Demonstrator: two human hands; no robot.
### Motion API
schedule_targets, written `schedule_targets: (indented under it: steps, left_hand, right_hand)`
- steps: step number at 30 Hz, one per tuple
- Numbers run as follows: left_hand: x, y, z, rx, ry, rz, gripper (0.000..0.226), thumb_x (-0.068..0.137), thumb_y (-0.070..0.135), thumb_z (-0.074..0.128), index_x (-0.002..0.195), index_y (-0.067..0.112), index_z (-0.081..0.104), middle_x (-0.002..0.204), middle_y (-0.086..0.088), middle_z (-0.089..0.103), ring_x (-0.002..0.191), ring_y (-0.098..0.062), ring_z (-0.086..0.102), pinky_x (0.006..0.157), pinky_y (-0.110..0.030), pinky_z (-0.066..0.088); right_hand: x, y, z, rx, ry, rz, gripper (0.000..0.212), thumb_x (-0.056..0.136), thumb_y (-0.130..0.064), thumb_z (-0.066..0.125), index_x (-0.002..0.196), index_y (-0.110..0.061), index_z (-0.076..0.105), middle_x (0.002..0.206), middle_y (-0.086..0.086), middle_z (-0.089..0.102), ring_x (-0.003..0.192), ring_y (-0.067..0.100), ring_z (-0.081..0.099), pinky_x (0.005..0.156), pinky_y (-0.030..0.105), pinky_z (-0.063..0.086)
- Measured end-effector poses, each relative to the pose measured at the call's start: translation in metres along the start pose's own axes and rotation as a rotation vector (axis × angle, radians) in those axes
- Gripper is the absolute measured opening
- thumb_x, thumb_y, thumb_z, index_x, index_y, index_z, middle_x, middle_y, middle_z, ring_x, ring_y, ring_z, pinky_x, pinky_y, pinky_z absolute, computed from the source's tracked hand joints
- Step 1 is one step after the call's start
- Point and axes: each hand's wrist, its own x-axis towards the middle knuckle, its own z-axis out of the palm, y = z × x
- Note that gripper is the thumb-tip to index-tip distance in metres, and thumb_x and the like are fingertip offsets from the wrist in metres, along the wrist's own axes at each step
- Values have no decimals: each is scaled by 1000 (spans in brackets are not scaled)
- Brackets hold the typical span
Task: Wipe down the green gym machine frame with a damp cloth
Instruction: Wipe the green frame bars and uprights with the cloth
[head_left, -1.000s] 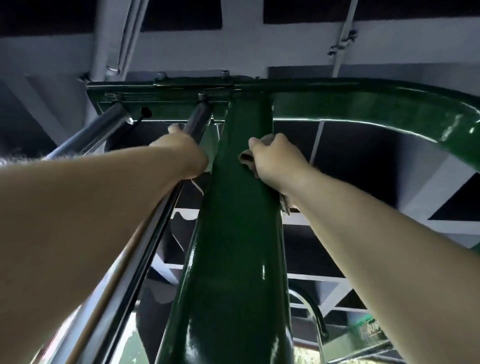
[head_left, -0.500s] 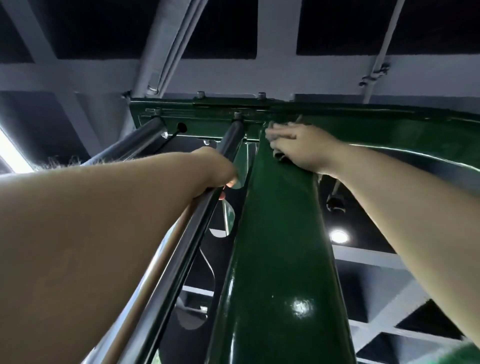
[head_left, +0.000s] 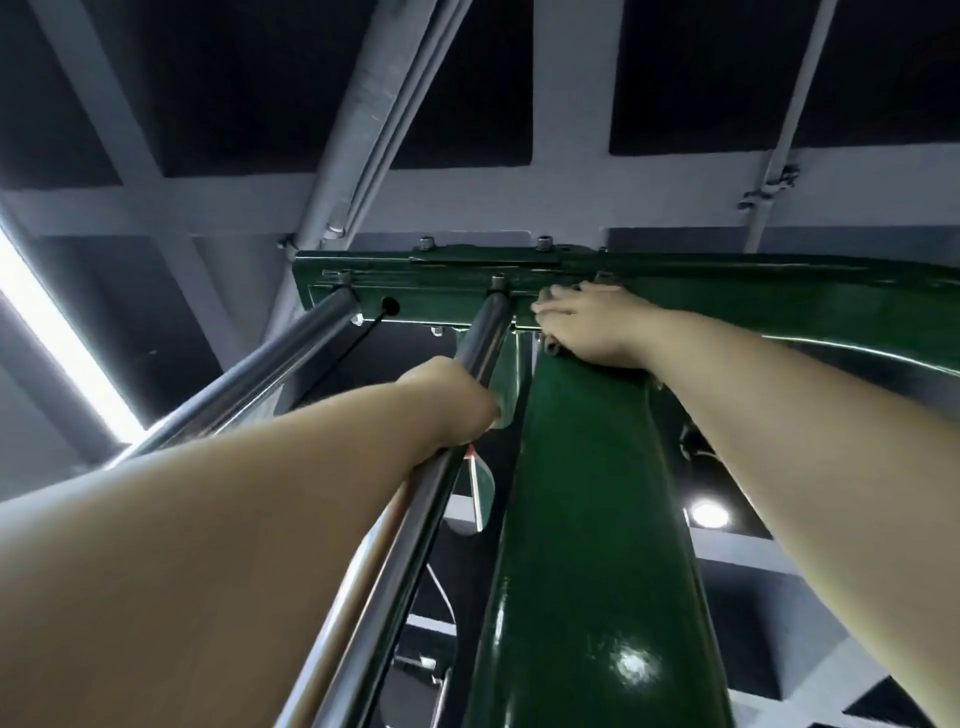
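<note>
I look steeply up along the glossy green upright (head_left: 587, 519) of the gym machine, which meets a green crossbeam (head_left: 753, 306) at the top. My right hand (head_left: 587, 325) lies flat at that joint, fingers stretched left, pressing a dark cloth (head_left: 550, 347) against the frame; only a small edge of the cloth shows under the palm. My left hand (head_left: 452, 400) grips the nearer chrome guide rod (head_left: 415, 530) left of the upright, its fingers hidden behind the rod.
A second chrome guide rod (head_left: 270, 369) runs up to the crossbeam further left, with a thin black cable beside it. Overhead are grey ceiling beams, pipes (head_left: 384, 109), a strip light (head_left: 62, 338) at left and a round lamp (head_left: 709, 514) at right.
My right hand has slid the cloth up the green upright to the joint with the crossbeam. My view has tilted upward. My left hand has kept its hold on the rod.
</note>
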Motion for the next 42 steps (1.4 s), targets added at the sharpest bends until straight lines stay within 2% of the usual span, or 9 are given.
schedule_targets:
  steps: [4,10,15,21,26,30,36,40,42]
  left_hand:
    - [-3,3,3,-22,1,-3,18,83,13,62,95,0,57,89,-18,70,82,-34,72,79,-46,60]
    - [-3,3,2,-5,-9,3,24,88,16,60,102,0,50,98,-17,70,90,-33,71,83,-45,59]
    - [0,3,2,-31,-10,-12,25,87,17,61,104,1,51,97,-18,70,90,-33,71,83,-45,59]
    - [0,3,3,-29,11,-6,20,82,13,61,95,2,53,90,-18,70,84,-34,72,79,-47,60]
    - [-3,4,2,-1,1,-24,14,83,14,60,89,7,49,87,-15,69,82,-32,72,79,-46,60]
    - [-1,3,2,-68,44,-40,17,83,10,59,95,-1,55,71,-12,67,75,-31,73,78,-46,60]
    - [-7,6,2,-56,63,-79,17,86,10,63,93,-3,56,71,-12,63,51,-23,63,64,-35,57]
    - [-14,12,4,362,267,79,49,92,38,58,132,14,42,109,-13,65,82,-26,59,71,-35,48]
    - [-30,17,7,373,315,429,56,96,55,43,148,37,28,145,-3,47,120,-26,50,95,-39,41]
  right_hand:
    - [-18,-8,11,72,16,-79,36,92,-56,44,110,-40,70,154,-5,42,144,20,31,117,45,28]
    - [37,15,3,74,141,356,70,94,-60,30,156,-28,25,165,8,11,147,41,20,119,50,21]
    - [37,31,10,397,261,629,79,93,-58,44,151,-7,30,146,13,47,124,35,52,89,33,43]
    - [30,49,26,941,212,591,78,86,-73,40,136,-15,54,135,11,58,120,32,56,107,45,42]
    - [25,63,38,1406,461,423,41,95,-45,60,120,-13,50,103,6,65,78,13,70,64,20,57]
    - [-14,54,54,1745,213,356,48,96,-55,50,109,-12,65,87,11,75,65,21,74,49,28,55]
    - [-51,65,55,1756,43,421,64,94,-66,42,70,-15,74,75,3,72,65,17,68,68,23,52]
    - [-55,46,50,1752,164,404,56,101,-57,36,99,-12,69,78,8,72,72,21,71,69,27,58]
    - [-64,35,54,1840,266,318,42,106,-36,38,87,-8,63,53,4,66,46,13,65,43,18,50]
